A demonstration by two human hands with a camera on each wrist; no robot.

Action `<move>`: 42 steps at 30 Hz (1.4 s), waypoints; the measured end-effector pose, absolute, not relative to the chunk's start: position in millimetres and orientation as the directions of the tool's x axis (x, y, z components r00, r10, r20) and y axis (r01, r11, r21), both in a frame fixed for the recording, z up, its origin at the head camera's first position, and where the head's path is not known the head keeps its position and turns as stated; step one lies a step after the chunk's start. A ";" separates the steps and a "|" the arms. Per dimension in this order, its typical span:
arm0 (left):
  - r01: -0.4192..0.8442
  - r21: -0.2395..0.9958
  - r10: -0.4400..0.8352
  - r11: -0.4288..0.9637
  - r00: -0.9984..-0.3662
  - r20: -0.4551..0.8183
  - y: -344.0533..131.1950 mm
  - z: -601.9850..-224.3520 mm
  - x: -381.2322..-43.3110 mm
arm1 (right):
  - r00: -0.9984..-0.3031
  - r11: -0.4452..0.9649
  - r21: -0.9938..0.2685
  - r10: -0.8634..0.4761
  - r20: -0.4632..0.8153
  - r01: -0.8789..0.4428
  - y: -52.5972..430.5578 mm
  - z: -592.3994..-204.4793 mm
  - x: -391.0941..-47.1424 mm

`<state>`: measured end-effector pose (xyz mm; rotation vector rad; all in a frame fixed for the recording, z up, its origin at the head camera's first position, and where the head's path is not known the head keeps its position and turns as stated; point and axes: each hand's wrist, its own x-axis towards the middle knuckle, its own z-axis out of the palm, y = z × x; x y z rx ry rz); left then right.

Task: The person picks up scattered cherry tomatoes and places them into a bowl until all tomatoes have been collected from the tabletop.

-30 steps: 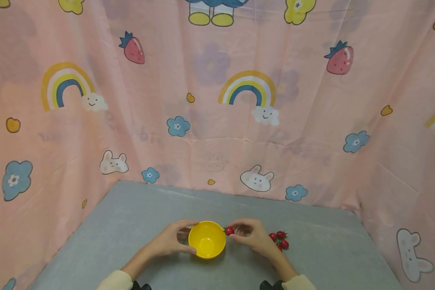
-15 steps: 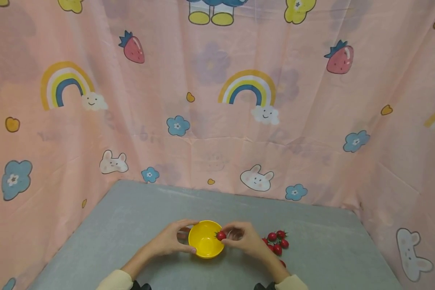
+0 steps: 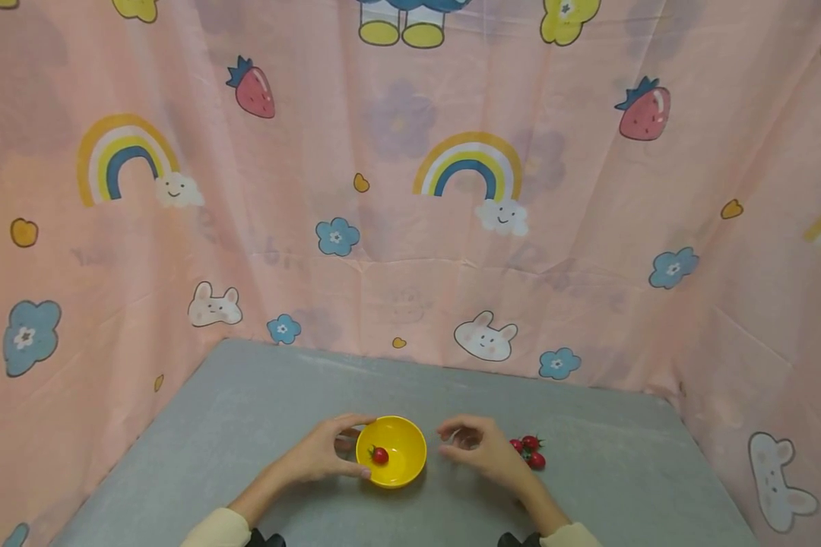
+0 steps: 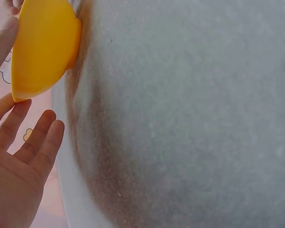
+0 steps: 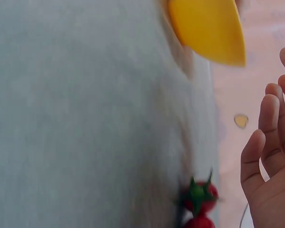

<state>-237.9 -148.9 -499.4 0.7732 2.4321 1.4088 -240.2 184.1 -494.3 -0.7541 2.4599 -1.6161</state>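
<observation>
A small yellow bowl (image 3: pixel 405 444) stands upright on the grey table, with one cherry tomato (image 3: pixel 380 456) lying inside toward its left. My left hand (image 3: pixel 320 454) holds the bowl from the left, thumb on the near side and fingertips at the far rim. In the left wrist view, fingers touch the rim of the bowl (image 4: pixel 42 52) while others stick out free. Just right of the bowl hovers my right hand (image 3: pixel 482 450), fingers loosely bent and holding nothing. Several more cherry tomatoes (image 3: pixel 537 460) lie beyond that hand, partly hidden by it.
The grey table (image 3: pixel 301 380) reaches back to a pink printed curtain (image 3: pixel 383 289) that also hangs along both sides. In the right wrist view, a tomato with a green calyx (image 5: pixel 199 195) sits low in the picture.
My right hand has carried a cherry tomato over the bowl, let it go inside and drawn back to the right. The left hand and bowl have stayed in place.
</observation>
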 end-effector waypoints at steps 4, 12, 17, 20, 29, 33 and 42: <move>0.328 0.857 0.548 0.398 -0.834 0.065 -149.6 -497.3 -238.0 | -0.876 0.300 -0.879 -0.429 0.222 -0.370 199.0 -492.0 -240.5; 0.331 0.858 0.558 0.392 -0.827 0.064 -148.9 -495.5 -237.6 | -0.875 0.290 -0.863 -0.390 0.288 -0.414 234.1 -495.5 -240.4; 0.329 0.858 0.557 0.396 -0.828 0.060 -147.7 -496.2 -237.2 | -0.874 0.289 -0.864 -0.394 0.285 -0.412 259.1 -498.6 -236.7; 0.329 0.859 0.555 0.393 -0.829 0.063 -147.5 -495.9 -237.4 | -0.885 0.304 -0.870 -0.388 0.258 -0.387 272.4 -497.9 -233.1; 0.338 0.855 0.563 0.394 -0.824 0.066 -148.7 -496.3 -238.0 | -0.906 0.400 -0.844 -0.367 0.209 -0.357 308.7 -495.9 -222.3; 0.338 0.852 0.559 0.399 -0.827 0.066 -148.9 -496.6 -237.9 | -0.908 0.408 -0.844 -0.372 0.195 -0.349 319.5 -494.5 -216.1; 0.353 0.845 0.568 0.402 -0.820 0.073 -148.3 -496.4 -236.7 | -0.864 0.372 -0.873 -0.492 0.103 -0.316 334.5 -500.3 -200.5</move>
